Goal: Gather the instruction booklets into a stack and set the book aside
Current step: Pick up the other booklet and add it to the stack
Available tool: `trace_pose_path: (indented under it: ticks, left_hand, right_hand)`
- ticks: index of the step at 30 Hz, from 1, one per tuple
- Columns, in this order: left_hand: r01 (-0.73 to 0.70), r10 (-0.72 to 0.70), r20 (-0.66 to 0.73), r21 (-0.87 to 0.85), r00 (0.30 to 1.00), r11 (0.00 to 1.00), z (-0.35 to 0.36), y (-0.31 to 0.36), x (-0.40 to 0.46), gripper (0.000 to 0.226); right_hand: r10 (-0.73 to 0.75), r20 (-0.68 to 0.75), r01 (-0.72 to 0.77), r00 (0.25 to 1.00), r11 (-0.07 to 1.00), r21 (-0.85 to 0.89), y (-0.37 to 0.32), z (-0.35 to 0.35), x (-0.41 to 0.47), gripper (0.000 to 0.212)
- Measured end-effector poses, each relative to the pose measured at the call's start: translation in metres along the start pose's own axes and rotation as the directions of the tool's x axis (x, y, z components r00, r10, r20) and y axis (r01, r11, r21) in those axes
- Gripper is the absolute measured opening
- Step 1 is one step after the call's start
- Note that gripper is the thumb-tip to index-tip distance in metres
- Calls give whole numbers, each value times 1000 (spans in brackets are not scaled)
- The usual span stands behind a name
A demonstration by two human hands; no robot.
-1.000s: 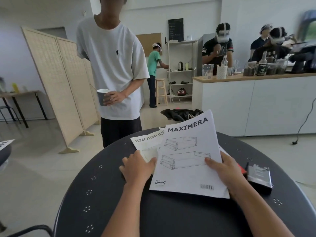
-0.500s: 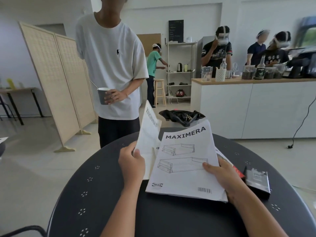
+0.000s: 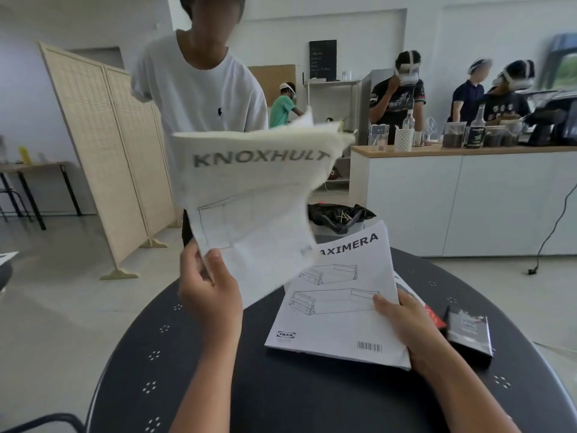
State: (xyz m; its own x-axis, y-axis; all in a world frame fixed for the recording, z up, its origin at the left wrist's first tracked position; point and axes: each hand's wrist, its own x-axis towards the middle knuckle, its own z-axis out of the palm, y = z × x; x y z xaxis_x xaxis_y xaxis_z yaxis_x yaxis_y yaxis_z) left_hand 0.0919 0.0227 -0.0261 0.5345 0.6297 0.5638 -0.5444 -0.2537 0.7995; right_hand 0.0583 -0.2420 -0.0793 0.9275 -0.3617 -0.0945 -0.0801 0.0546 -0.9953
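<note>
KNOXHULT (image 3: 249,189), pinched at its lower corner by the left hand (image 3: 209,295), hangs above the table's (image 3: 312,401) far-left edge; right hand (image 3: 402,323) grips MAXIMERA's (image 3: 331,310) right edge, book (image 3: 468,332) just beside.

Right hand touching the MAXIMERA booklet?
Touching. Head view: the right hand holds the MAXIMERA booklet at its right edge, thumb on the cover.

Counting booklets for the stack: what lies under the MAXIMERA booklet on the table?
Beneath the white MAXIMERA booklet, a white edge with a red corner shows at its right, beside the right hand. The rest is covered.
</note>
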Motion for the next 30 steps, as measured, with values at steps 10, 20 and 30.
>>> trace_pose_path:
  ticks: [10, 20, 30]
  left_hand:
    - [334, -453, 629, 307, 632, 891, 1, -7, -17, 28]
    - [457, -573, 659, 367, 488, 810, 3, -7, -25, 44]
    - [304, -140, 682, -126, 718, 944, 2, 20, -25, 44]
  right_hand:
    - [-48, 20, 48, 999, 999, 22, -23, -1, -21, 35]
    - [-257, 99, 254, 961, 966, 37, -31, 2, -35, 35]
    - [-392, 53, 374, 918, 903, 210, -36, 9, -38, 19]
